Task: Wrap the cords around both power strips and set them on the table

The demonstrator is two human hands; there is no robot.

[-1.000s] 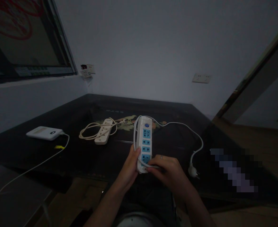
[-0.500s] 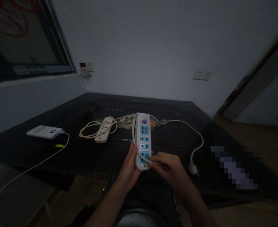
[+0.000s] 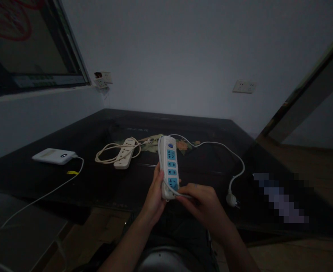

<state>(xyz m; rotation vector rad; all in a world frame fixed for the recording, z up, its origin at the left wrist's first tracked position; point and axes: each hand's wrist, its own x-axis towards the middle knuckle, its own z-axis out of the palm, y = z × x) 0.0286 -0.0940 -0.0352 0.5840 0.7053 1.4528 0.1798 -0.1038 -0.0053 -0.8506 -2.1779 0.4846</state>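
Observation:
A white power strip (image 3: 168, 166) with blue sockets is held up over the near edge of the dark table (image 3: 70, 177). My left hand (image 3: 155, 196) grips its near end from the left. My right hand (image 3: 202, 204) pinches the strip's white cord (image 3: 237, 160) where it crosses the strip's lower end. The cord loops out over the table to the right and ends in a plug (image 3: 231, 199) lying near the table's front edge.
A cream power strip (image 3: 123, 153) with a coiled cord lies mid-table. A white power bank (image 3: 54, 155) with a cable sits at the left. Wall outlets (image 3: 244, 86) are on the far wall, and a window (image 3: 27, 45) is at the left.
The white power strip has tilted so its far end leans a little left, and the cord's loop on the table has shifted slightly. Both hands keep their hold.

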